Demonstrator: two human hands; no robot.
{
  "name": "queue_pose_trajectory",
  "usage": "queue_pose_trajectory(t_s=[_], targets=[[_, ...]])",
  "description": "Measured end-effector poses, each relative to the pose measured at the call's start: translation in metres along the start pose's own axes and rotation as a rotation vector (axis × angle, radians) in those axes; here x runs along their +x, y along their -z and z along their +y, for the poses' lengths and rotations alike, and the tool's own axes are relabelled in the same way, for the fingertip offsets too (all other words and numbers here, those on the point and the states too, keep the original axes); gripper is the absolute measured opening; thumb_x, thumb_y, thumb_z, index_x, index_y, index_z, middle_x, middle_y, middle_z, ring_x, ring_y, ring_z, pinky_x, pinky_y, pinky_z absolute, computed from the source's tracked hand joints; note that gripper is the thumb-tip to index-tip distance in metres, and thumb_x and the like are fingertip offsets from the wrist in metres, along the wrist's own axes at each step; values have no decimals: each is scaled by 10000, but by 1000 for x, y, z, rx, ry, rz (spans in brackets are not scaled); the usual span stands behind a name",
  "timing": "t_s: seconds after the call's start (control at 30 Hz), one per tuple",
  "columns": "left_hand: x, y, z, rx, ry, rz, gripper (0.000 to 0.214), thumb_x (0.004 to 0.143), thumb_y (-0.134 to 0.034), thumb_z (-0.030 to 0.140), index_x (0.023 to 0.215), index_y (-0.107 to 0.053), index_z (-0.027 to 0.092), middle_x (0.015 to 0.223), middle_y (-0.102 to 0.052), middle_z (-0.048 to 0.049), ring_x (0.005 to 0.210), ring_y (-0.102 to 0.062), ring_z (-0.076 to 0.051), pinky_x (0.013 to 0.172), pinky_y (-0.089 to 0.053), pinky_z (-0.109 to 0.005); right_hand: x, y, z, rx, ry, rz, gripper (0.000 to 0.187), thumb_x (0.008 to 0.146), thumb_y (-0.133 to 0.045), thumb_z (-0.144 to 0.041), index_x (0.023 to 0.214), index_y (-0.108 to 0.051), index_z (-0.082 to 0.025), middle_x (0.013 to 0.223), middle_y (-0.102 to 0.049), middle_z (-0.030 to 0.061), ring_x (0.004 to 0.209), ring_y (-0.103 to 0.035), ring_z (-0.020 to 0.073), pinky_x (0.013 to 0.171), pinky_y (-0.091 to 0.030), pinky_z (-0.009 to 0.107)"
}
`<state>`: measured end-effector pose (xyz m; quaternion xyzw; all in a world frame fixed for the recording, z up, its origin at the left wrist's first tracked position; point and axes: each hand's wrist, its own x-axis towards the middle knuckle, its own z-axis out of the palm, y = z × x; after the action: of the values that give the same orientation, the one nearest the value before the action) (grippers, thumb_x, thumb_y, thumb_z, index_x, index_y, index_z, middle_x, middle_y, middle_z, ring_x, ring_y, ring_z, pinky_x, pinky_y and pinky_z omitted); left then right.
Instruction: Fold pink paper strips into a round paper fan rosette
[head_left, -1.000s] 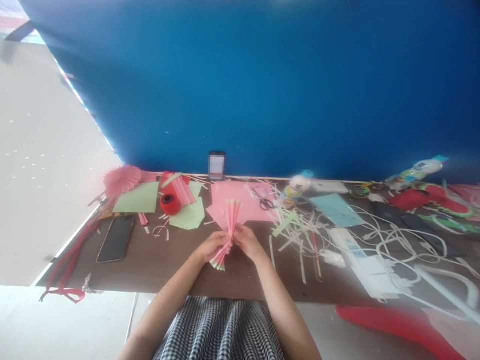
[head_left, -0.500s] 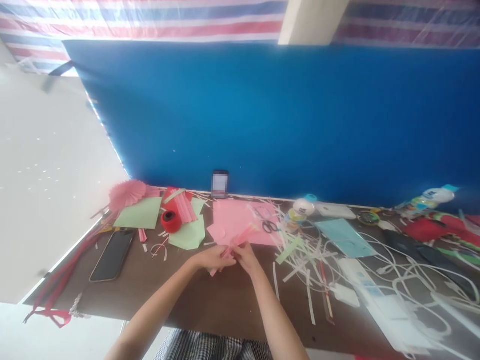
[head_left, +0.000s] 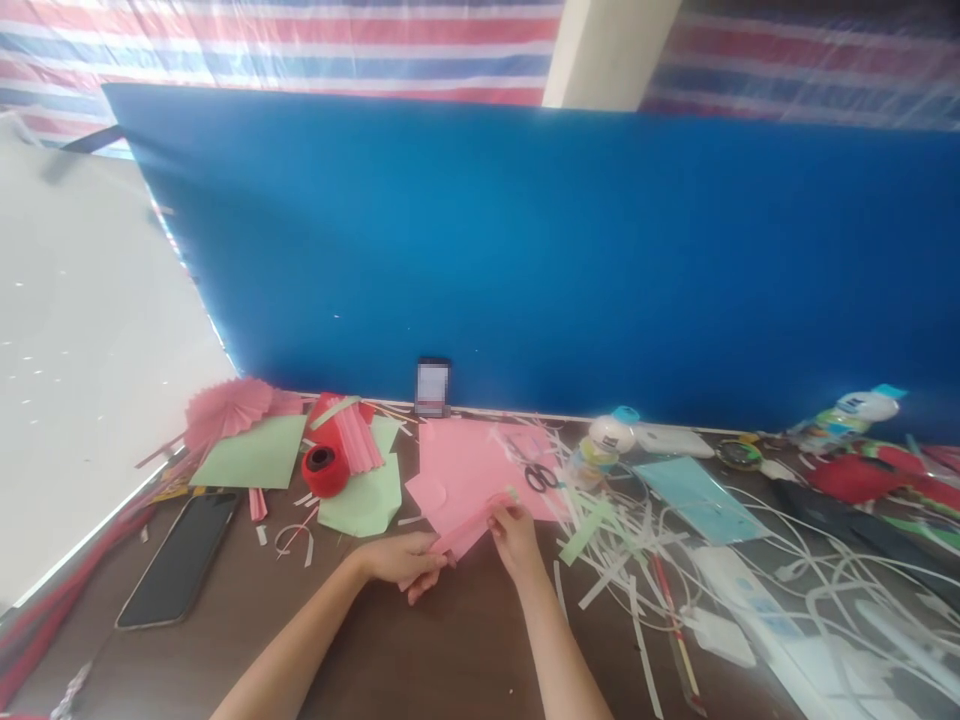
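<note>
My left hand (head_left: 409, 562) is closed on one end of a narrow pink paper strip (head_left: 471, 527). At the strip's other end, near a greenish tip, my right hand (head_left: 514, 532) pinches it. The strip slants up to the right between the two hands. Beneath and beyond it lies a pink paper sheet (head_left: 465, 455). A pair of dark-handled scissors (head_left: 540, 478) rests on the sheet's right side. Left of the sheet are a red tape roll (head_left: 325, 470), a pleated pink paper piece (head_left: 354, 437) and green paper (head_left: 364, 505).
A smartphone (head_left: 180, 560) lies at the left, below a pink paper fan (head_left: 229, 405). Paper scraps (head_left: 607, 545), a glue bottle (head_left: 604, 445), a blue sheet (head_left: 701, 495) and a white power strip (head_left: 757, 600) crowd the right. A blue panel (head_left: 480, 250) rises behind the table.
My hands have moved apart, and the pink strip now stretches between them. The right hand shifted right, the left hand slightly left and down. The view has tilted a little.
</note>
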<state>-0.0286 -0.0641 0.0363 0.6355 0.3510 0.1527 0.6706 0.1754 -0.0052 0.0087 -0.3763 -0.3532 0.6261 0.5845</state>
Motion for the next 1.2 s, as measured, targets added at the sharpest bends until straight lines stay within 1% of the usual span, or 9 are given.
queue_pose_trajectory(t_s=[0.27,0.5,0.6,0.73,0.87,0.97,1.03,1.1,1.2], targets=[[-1,5,-9,-212,17,31,483,775,-446,539,1039,-523,142,979,-625,-147,582,-577,-108,490,-434,-213,9,17,-5,70,90,101,254,590,-718,-359,602,-513,-209,503,-461,-58,402,-372,60,356,-299,207],[-13,13,3,-190,41,-256,487,748,-500,522,1074,-569,167,1046,-623,-140,675,-623,-151,590,-471,-261,5,14,-11,107,71,93,280,565,-733,-332,562,-483,-208,433,-379,-86,371,-340,48,355,-280,195],[-17,14,6,-152,-36,-125,444,670,-661,386,1048,-596,161,1068,-616,-112,884,-603,-192,726,-468,-269,-2,3,-12,76,39,40,275,590,-718,-322,550,-474,-201,413,-353,-89,351,-309,43,335,-242,188],[-4,0,5,-511,-231,219,492,739,-607,363,1167,-487,153,1099,-579,-143,944,-586,-203,815,-441,-335,-10,-24,-7,-63,-33,-107,260,606,-714,-319,548,-500,-184,417,-393,-73,360,-325,43,337,-227,185],[15,-10,0,-718,-282,191,395,737,-613,328,1049,-520,104,788,-615,-95,630,-608,-158,609,-475,-300,0,-54,-5,-259,-66,-269,292,628,-684,-405,553,-522,-173,425,-419,-57,373,-362,63,354,-260,203],[19,1,-5,-934,-269,243,280,787,-543,305,979,-532,101,499,-395,60,359,-353,-32,375,-297,-151,27,-83,-10,-533,36,-309,316,658,-629,-471,649,-584,-158,497,-504,-19,421,-427,88,381,-302,215],[19,13,-9,-1079,-293,339,213,791,-528,271,935,-523,114,480,-252,93,341,-209,-14,338,-163,-128,50,-111,-10,-844,188,-254,366,731,-529,-500,828,-613,-156,683,-615,47,557,-534,133,452,-375,232],[22,23,-14,-1148,-318,425,167,780,-542,275,839,-501,125,489,-207,96,354,-168,-13,344,-126,-128,73,-146,-2,-1107,259,-310,387,809,-406,-481,918,-599,-164,879,-642,86,728,-587,161,567,-424,247],[30,30,-20,-1194,-343,476,221,746,-589,275,688,-417,150,494,-165,99,367,-140,-13,356,-96,-132,98,-201,24,-1273,241,-409,316,705,-573,-451,796,-623,-152,816,-659,110,777,-598,217,625,-419,279]])
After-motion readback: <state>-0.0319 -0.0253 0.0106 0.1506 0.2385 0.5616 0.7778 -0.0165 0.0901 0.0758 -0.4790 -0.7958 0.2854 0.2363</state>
